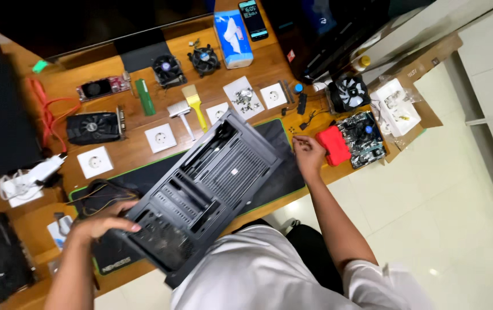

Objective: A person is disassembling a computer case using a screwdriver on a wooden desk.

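A black computer case (212, 183) lies open side up on a black desk mat with a green edge (283, 183), tilted diagonally. My left hand (100, 223) rests on the case's near left corner, fingers curled over its edge. My right hand (308, 154) is off the case's right side, on the mat's right end, fingers pinched near small brass screws (292, 133) on the wood. A red box (333, 145) sits just right of that hand.
A motherboard (364, 138) and cooler fan (348, 93) lie at the right. White squares with parts (160, 138), brushes (196, 108), two graphics cards (94, 126), two fans (169, 70), a tissue box (232, 37) and phone (252, 20) fill the desk.
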